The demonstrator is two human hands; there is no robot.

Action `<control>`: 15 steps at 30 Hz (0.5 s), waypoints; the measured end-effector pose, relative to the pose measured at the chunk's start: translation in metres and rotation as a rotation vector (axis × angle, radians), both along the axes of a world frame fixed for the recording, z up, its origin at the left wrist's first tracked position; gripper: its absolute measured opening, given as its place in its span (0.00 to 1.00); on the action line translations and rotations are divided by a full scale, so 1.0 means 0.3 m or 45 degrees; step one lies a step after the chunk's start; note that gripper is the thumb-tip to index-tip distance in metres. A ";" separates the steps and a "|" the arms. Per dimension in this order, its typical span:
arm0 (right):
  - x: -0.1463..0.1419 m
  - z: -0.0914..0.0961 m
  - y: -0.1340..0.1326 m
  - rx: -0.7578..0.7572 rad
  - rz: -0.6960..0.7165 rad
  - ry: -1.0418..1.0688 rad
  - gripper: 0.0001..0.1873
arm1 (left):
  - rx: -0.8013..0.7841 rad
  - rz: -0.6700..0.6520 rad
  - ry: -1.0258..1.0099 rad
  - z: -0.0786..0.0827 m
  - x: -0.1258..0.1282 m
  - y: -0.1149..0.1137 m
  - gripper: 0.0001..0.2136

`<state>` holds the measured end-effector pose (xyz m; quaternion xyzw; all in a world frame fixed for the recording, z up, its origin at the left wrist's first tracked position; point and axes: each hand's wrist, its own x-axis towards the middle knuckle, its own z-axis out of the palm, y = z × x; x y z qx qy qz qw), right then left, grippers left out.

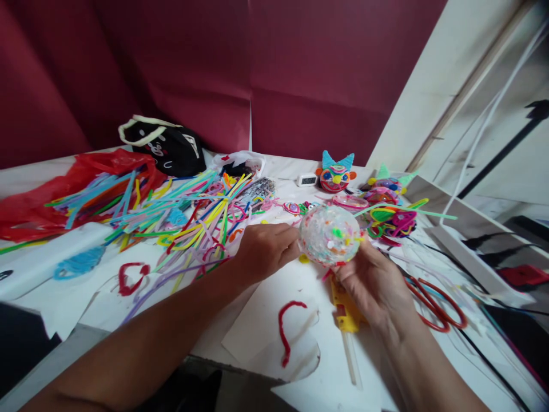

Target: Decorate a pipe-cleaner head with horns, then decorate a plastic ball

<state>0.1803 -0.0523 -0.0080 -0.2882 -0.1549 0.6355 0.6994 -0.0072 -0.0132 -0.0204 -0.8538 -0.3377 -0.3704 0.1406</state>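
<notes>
A clear, speckled ball [329, 234] with bits of red, green and orange is held above the table. My right hand [375, 274] is closed around its lower right side. At the ball's left edge, my left hand [268, 249] has its fingers curled and pressed against it; its fingertips are partly hidden. Under my right hand lies a yellow hot glue gun [349, 320], a clear glue stick [351, 357] reaching towards me. A curved red pipe cleaner [283, 335] rests on white paper [257, 337] in front of the ball.
Many loose pipe cleaners [206, 212] spread across the left, some in a red plastic bag [86, 166]. Red-handled scissors [437, 303] lie at right. Behind stand a decorated cat-eared ball [337, 174], a small digital clock [306, 180] and a black bag [171, 151].
</notes>
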 end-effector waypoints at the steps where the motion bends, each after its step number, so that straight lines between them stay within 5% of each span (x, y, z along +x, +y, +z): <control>1: -0.002 0.001 -0.002 -0.004 -0.001 -0.003 0.22 | -0.032 -0.014 -0.065 0.002 0.003 -0.001 0.11; 4: -0.006 0.000 -0.003 0.002 0.004 -0.022 0.21 | -0.329 -0.066 -0.363 0.009 0.016 -0.008 0.08; 10: -0.003 0.003 0.003 -0.040 -0.060 -0.002 0.20 | -1.303 -0.303 -1.101 0.007 0.041 0.002 0.06; 15: 0.005 0.023 0.000 -0.023 -0.080 -0.007 0.22 | -1.378 -0.291 -1.407 -0.003 0.042 0.028 0.06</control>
